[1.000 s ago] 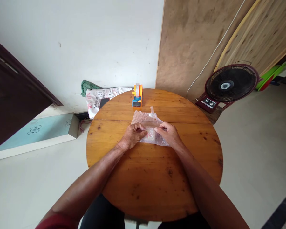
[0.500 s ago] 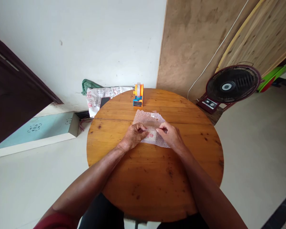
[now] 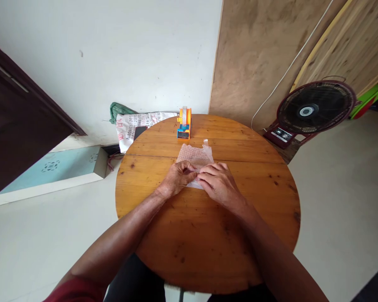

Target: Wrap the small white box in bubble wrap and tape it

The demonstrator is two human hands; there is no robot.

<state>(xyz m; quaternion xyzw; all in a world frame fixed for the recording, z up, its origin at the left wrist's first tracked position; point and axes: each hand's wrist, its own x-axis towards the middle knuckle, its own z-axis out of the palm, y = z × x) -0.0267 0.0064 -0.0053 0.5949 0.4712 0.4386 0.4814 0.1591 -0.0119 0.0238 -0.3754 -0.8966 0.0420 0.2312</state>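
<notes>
A sheet of bubble wrap lies on the round wooden table in front of me, its right side folded over toward the middle. My left hand pinches the wrap from the left, thumb and fingers closed on it. From the right, my right hand presses the folded part down, its fingers bent together over the wrap. The small flat item with red print inside the wrap is now hidden under my hands. A bit of clear tape sticks up at the wrap's far edge.
An orange and blue tape dispenser stands at the table's far edge. Behind it on the left lies a printed white sack. A dark red fan stands on the right, beyond the table. A white cable runs down the wall.
My right hand has moved left, folding the wrap's right side over and covering the red-printed item. My left hand has stayed in place, still pinching.
</notes>
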